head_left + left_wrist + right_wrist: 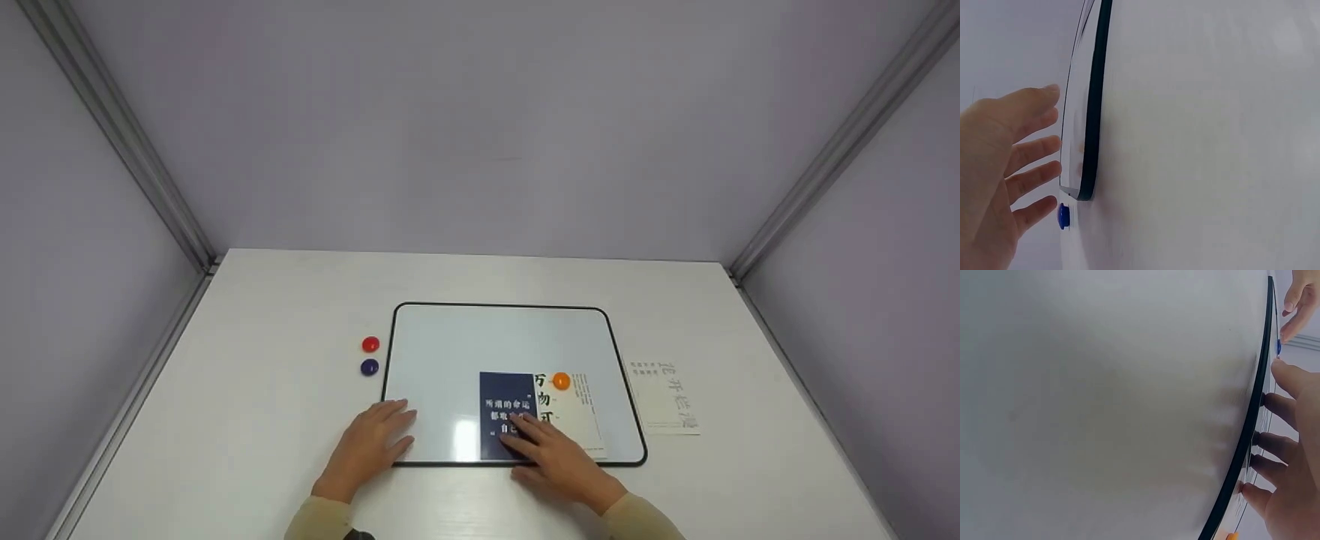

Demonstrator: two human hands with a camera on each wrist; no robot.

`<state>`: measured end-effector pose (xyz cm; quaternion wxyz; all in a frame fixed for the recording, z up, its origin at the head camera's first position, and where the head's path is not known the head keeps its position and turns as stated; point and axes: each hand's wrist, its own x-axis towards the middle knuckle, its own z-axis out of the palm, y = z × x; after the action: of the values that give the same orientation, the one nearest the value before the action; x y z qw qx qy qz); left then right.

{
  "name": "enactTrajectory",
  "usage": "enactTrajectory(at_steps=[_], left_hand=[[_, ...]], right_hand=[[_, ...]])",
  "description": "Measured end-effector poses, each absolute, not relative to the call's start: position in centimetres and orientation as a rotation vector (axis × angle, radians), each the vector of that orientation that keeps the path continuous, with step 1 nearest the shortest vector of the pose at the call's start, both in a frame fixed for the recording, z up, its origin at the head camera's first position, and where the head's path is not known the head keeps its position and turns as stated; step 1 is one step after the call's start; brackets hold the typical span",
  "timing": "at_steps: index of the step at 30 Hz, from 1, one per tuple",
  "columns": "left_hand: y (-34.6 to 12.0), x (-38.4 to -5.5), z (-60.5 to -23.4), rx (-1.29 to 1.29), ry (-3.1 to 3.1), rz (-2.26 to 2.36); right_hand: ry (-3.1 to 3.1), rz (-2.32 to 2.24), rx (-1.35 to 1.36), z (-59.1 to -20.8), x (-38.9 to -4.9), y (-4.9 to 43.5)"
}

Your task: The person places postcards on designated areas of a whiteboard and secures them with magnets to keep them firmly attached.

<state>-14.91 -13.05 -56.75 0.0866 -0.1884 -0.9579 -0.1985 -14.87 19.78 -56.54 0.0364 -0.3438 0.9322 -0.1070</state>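
A whiteboard (442, 352) with a thin black rim lies flat on the white table. On its lower right part are a dark blue card (507, 394) with white Chinese characters and a cream card (589, 424) with black ones, side by side. A round orange magnet (561, 381) sits on the cream card. My right hand (559, 461) rests its extended fingers on the blue card, covering part of the lettering. Over the board's lower left corner, my left hand (371, 444) has its fingers spread and holds nothing.
Left of the board, a red magnet (370, 344) and a dark blue magnet (370, 367) lie on the table. Another cream card (664, 405) with grey characters lies by the board's right edge. Pale walls (480, 135) enclose the table at the back and sides.
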Motion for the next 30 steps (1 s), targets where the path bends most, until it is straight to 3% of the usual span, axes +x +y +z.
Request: enactTrajectory(at_steps=[11,30], left_hand=[[-13.8,-15.7,-56.7,-0.318,-2.802,-0.628],[-16.2,-18.0,-57.9,-0.173,-2.532,-0.507]], right_hand=[[2.824,-0.346,-1.000,-56.1,-14.8,19.7],[2.814,-0.336,-0.987,-55.9,-14.9,19.6]])
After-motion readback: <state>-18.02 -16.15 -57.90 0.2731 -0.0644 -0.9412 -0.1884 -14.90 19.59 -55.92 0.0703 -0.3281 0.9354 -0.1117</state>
